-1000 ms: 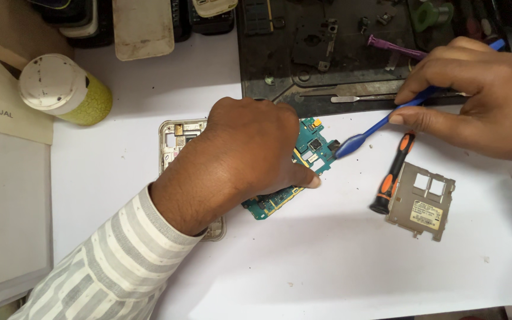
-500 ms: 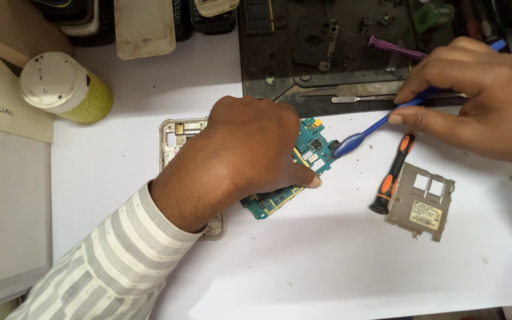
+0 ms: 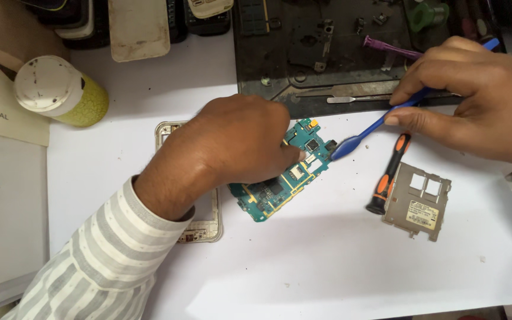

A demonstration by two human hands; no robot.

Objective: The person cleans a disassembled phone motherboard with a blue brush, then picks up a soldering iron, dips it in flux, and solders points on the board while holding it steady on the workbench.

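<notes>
My left hand (image 3: pixel 232 148) presses down on a green phone circuit board (image 3: pixel 282 178) lying on the white sheet, its fingertips on the board's upper half. My right hand (image 3: pixel 475 101) grips a blue plastic pry tool (image 3: pixel 374 127), whose flat tip touches the board's right edge. A phone frame (image 3: pixel 205 222) lies partly hidden under my left wrist.
A black and orange screwdriver (image 3: pixel 389 172) and a grey metal shield plate (image 3: pixel 419 201) lie right of the board. A dark work mat (image 3: pixel 327 47) with metal tools and a purple tool sits behind. A yellow-green jar with a white lid (image 3: pixel 60 89) stands at the far left, near a booklet.
</notes>
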